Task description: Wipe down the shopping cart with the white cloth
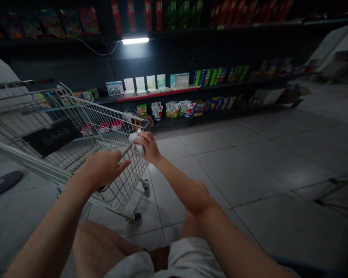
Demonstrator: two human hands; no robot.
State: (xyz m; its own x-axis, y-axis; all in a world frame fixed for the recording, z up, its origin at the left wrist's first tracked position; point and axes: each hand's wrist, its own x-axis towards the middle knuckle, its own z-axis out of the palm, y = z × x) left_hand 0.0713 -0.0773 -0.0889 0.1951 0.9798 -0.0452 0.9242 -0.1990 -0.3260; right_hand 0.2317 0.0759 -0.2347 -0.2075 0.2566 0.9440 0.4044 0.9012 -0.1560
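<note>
A white wire shopping cart (110,116) stands on the tiled floor at the left, tipped at an angle in view. My right hand (147,146) is closed around a crumpled white cloth (135,141) and presses it against the cart's rear top rail. My left hand (104,168) rests on the same rail lower down, fingers curled over the wire. My bare knees and white shorts show at the bottom of the view.
Dark store shelves (162,94) with packets, boxes and cards run along the back wall under a strip light (135,40). A black mat (50,139) lies behind the cart. A metal frame (336,189) stands at the right on the grey tiled floor (249,154).
</note>
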